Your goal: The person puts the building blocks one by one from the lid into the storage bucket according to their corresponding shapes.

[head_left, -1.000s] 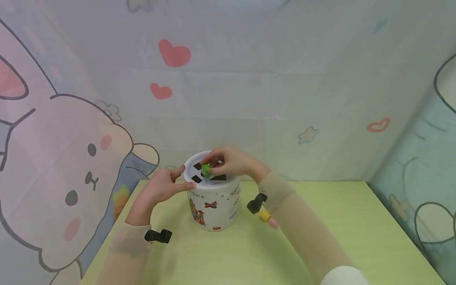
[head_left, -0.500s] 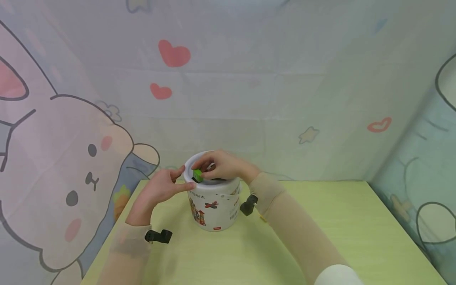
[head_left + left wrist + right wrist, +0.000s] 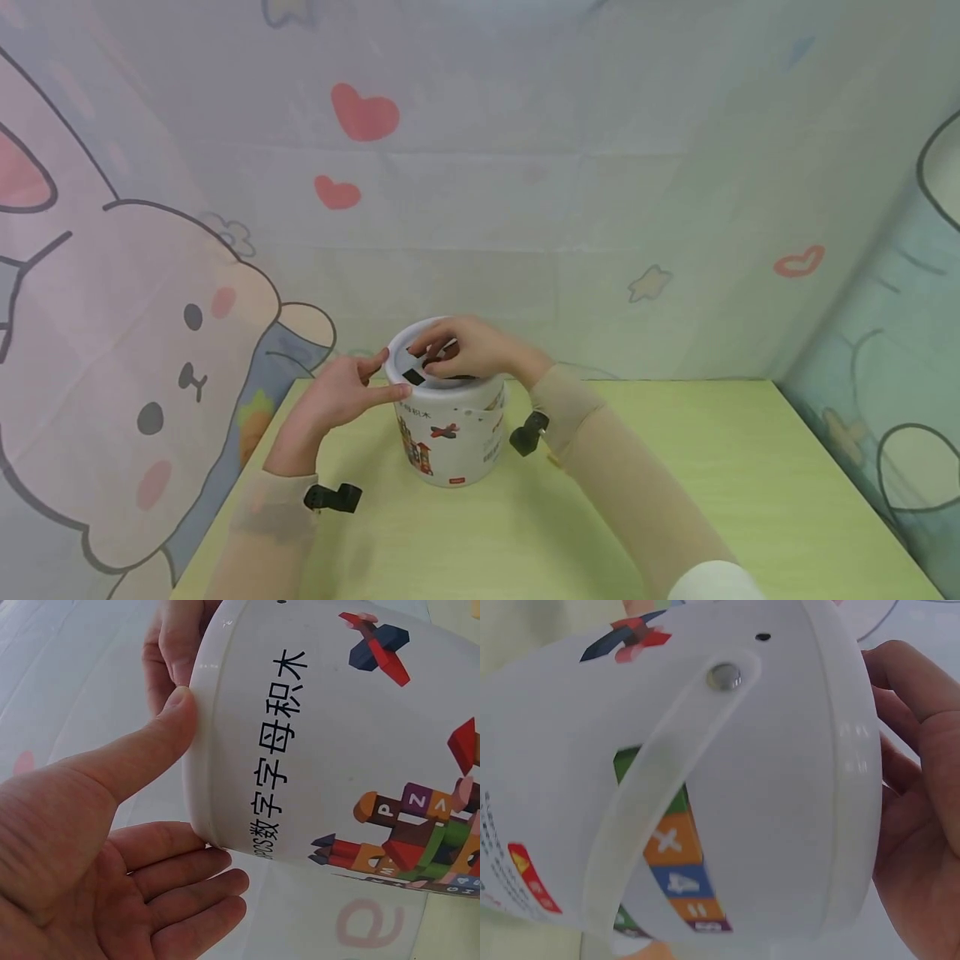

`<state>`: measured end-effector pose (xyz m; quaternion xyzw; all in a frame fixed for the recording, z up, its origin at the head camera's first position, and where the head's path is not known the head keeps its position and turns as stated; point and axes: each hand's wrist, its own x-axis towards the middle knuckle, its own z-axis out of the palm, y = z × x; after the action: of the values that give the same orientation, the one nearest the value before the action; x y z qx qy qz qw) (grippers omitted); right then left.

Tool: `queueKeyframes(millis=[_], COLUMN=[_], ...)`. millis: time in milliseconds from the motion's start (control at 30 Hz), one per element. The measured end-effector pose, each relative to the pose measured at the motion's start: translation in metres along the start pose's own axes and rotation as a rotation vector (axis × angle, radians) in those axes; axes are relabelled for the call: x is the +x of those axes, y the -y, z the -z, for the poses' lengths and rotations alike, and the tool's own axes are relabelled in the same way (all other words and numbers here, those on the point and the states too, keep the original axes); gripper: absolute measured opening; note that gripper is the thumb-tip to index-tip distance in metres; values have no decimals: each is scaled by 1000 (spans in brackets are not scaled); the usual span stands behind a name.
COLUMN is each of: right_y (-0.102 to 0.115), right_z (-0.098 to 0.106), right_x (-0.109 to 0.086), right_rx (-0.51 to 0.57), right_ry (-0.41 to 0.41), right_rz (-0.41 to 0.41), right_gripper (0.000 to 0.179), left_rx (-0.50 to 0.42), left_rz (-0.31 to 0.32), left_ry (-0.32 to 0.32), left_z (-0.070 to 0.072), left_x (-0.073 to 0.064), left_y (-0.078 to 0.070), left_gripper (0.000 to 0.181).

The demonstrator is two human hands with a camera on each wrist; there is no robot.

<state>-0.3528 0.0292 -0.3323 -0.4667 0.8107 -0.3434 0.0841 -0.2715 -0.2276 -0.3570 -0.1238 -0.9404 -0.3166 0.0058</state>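
A white lidded bucket (image 3: 453, 442) printed with toy-block pictures stands upright on the table. Dark slots (image 3: 413, 377) show in its recessed lid. My left hand (image 3: 341, 396) touches the lid's rim at the left with thumb and index finger fairly straight, the thumb pressing on it in the left wrist view; the other fingers (image 3: 202, 900) extend loosely beside the bucket. Over the lid, my right hand (image 3: 476, 348) has its fingers loosely bent, with nothing seen between them. The bucket hides part of this hand (image 3: 919, 772) in the right wrist view.
A yellow block (image 3: 554, 460) lies on the light green table (image 3: 675, 467) right of the bucket, mostly covered by my right forearm. A translucent handle (image 3: 652, 787) hangs down the bucket's side. Behind the table hangs a printed cloth (image 3: 525, 217).
The green block that my right hand pinched has gone from sight at the lid's left slot. That hand has moved slightly left and down over the lid. The left hand stays put.
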Motion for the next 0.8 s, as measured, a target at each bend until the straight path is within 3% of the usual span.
queueKeyframes(millis=[400, 700, 800], right_y=[-17, -43, -57], right_z=[18, 23, 20], right_x=[-39, -87, -106], right_rx=[39, 135, 151], right_ry=[-113, -328, -358], right_rz=[-37, -20, -27], right_gripper=[36, 25, 23], left_rx=[-19, -7, -1], left_rz=[-7, -15, -13], left_ry=[-6, -15, -15], left_z=[1, 1, 1], left_x=[-1, 0, 0], left_y=[-2, -2, -1], left_gripper=[93, 93, 93])
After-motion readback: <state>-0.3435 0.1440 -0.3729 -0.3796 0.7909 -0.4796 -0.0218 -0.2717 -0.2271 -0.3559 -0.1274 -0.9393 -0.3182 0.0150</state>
